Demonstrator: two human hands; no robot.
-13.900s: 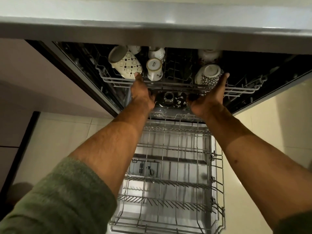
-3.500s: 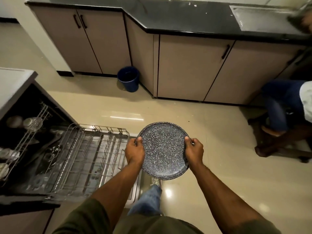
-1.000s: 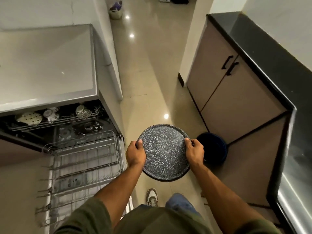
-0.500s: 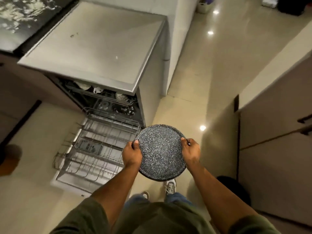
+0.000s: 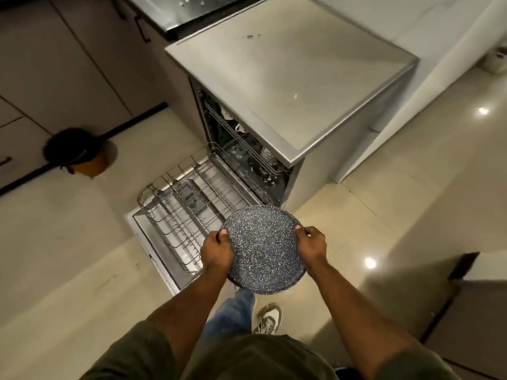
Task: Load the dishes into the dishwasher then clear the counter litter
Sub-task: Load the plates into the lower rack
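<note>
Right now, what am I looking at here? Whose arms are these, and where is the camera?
No machine here: a person wears a camera on the head, looking down at their own arms. The left hand and right hand each grip an edge of a dark speckled plate. Below stands an open dishwasher with its lower rack pulled out and bare; cups sit on the upper rack inside. Small scraps lie on the dishwasher's top and on the black counter behind it.

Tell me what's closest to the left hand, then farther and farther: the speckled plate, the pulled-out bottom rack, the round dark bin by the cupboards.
1. speckled plate: gripped at its edge by the left hand.
2. bottom rack: just ahead of that hand, pulled out over the open door.
3. round dark bin: far off to the left, on the floor by the cupboards.
</note>
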